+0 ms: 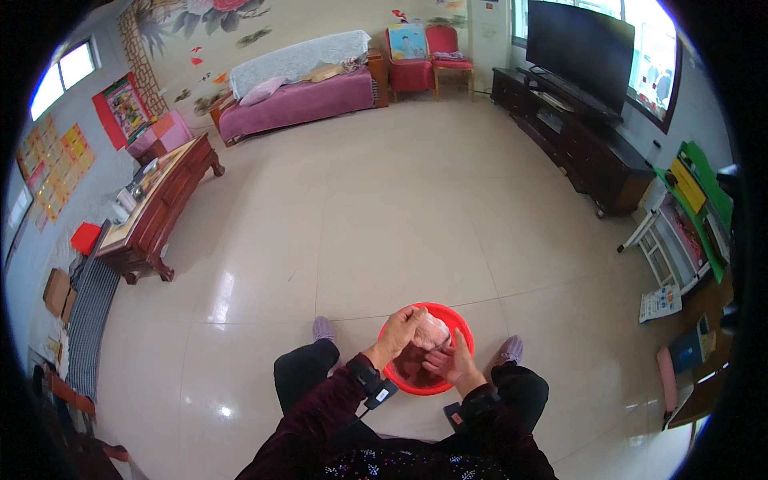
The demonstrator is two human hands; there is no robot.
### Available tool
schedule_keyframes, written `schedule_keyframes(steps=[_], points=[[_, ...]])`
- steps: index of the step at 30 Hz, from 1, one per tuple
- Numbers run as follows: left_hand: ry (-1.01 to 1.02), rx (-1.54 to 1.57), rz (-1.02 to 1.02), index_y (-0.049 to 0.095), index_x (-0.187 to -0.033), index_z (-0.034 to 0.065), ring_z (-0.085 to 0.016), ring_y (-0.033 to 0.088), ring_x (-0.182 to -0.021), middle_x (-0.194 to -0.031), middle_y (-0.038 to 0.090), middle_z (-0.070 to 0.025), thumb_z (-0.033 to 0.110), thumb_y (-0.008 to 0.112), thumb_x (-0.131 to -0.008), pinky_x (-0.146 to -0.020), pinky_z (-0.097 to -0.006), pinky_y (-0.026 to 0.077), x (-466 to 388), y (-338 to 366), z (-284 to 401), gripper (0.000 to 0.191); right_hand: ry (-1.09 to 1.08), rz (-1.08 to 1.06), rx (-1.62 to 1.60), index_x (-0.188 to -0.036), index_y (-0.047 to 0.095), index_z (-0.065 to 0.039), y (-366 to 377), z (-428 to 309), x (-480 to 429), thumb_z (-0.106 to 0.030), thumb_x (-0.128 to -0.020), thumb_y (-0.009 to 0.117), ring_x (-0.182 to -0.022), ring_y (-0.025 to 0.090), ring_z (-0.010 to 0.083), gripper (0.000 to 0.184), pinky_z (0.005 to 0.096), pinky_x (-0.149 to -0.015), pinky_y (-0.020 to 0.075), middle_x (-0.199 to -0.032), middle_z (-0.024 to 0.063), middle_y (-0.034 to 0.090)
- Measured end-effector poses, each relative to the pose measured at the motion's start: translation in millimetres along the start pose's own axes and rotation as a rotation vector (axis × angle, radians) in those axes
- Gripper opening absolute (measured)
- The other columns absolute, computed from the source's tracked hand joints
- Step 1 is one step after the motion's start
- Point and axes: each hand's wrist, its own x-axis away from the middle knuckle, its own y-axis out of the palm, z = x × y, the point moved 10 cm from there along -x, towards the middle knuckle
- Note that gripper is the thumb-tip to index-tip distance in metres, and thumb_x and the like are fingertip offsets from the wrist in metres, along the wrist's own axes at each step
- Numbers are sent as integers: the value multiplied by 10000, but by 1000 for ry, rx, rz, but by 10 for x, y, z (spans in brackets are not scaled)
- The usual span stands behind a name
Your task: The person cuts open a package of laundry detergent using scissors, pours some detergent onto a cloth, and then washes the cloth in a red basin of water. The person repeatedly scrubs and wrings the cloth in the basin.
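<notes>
A round red plastic basin (470, 351) stands on the tiled floor between my feet, with reddish-brown liquid (414, 367) in it. Over the basin, my left hand (397, 336) grips the upper left edge of a pale pink, wet-looking piece (431, 332), which may be cloth or meat; its material is not plain. My right hand (454, 361) is just below and to the right of this piece, palm turned up and fingers apart, its fingertips near the lower edge. Whether they touch it is hard to tell. Both wrists carry black strapped devices.
My shoes (323, 329) flank the basin. A carved wooden table (180, 192) stands at the left, a covered sofa (300, 108) at the far wall. A dark TV cabinet (600, 159) and a folding stand with a green board (714, 222) are at the right.
</notes>
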Motion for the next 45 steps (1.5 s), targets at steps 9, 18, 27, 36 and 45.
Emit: schedule_keyframes(steps=[9, 18, 27, 36, 45], points=[[458, -751, 61, 577, -802, 29, -334, 597, -647, -670, 575, -164, 321, 604, -890, -605, -446, 474, 173, 636, -232, 307, -464, -286, -62, -942, 634, -33, 54, -396, -607, -376, -926, 549, -846, 652, 304, 353, 420, -882, 520, -912, 156, 666], [211, -977, 360, 531, -730, 18, -373, 592, -651, -684, 589, -184, 264, 586, -879, -579, -445, 447, -95, 153, -349, 292, -404, 148, -215, -888, 533, -104, -340, -167, -834, -204, -857, 622, -830, 544, 187, 137, 366, -742, 490, -880, 25, 534], [287, -922, 422, 487, -683, 6, -342, 499, -618, -585, 447, -181, 234, 553, -885, -593, -460, 418, -317, 39, -243, 312, -175, -79, -518, -734, 480, -156, 11, 176, -1003, -262, -928, 542, -620, 551, 175, 230, 340, -498, 465, -722, 4, 537], [334, -1163, -23, 388, -625, 51, -117, 428, -626, -632, 384, -17, 76, 596, -818, -525, -318, 371, -252, 547, -659, 284, -317, 255, -453, -942, 573, -55, -501, 127, -1015, -240, -882, 624, -822, 579, 206, 201, 382, -738, 502, -888, 63, 569], [97, -475, -6, 537, -833, 29, -63, 469, -612, -730, 497, 23, 110, 680, -846, -546, -219, 415, -166, 475, -809, 165, -375, 433, -232, -877, 508, -82, -668, 18, -1057, -344, -938, 559, -624, 554, 224, 275, 433, -560, 465, -750, 59, 541]])
